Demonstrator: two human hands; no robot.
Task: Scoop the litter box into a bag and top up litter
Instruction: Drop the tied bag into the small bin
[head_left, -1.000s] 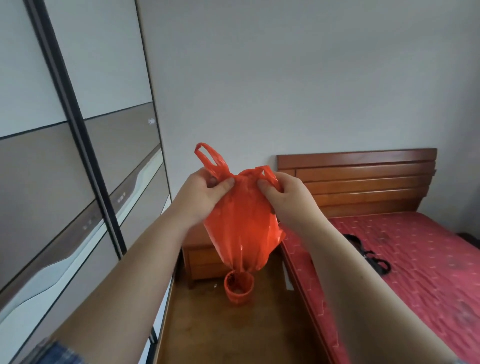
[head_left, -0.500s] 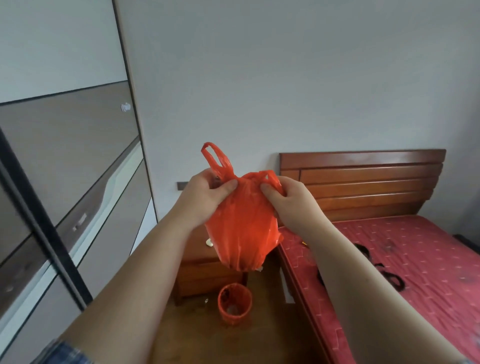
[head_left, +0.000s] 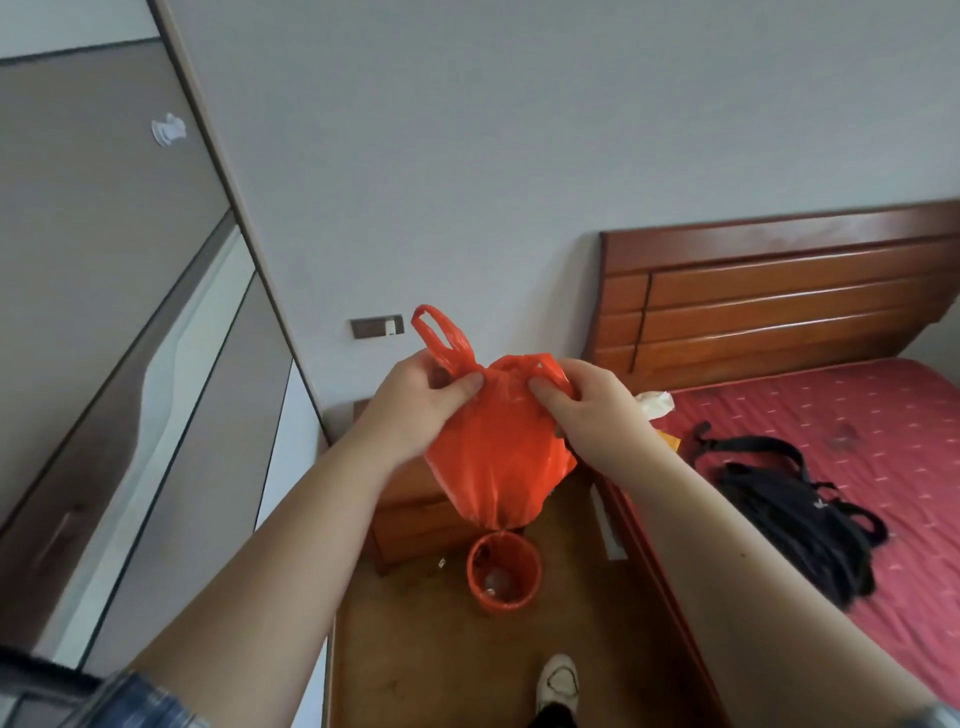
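Note:
An orange plastic bag (head_left: 493, 457) hangs in the air in front of me, bulging at the bottom. My left hand (head_left: 415, 402) pinches the bag's top on the left, with one handle loop standing up above it. My right hand (head_left: 592, 405) pinches the top on the right, its fingers curled into the plastic. Directly under the bag a small orange bin (head_left: 503, 571) stands on the wooden floor. No litter box and no scoop are in view.
A wooden nightstand (head_left: 415, 499) stands behind the bag against the wall. A bed with a red mattress (head_left: 857, 415) and wooden headboard fills the right, with a black strap bag (head_left: 800, 504) on it. Wardrobe doors (head_left: 104, 364) line the left. My shoe (head_left: 558, 680) is on the floor.
The view has tilted down and I have come closer to the nightstand and bin. Both hands keep their pinch on the bag's top, which now hangs over the bin.

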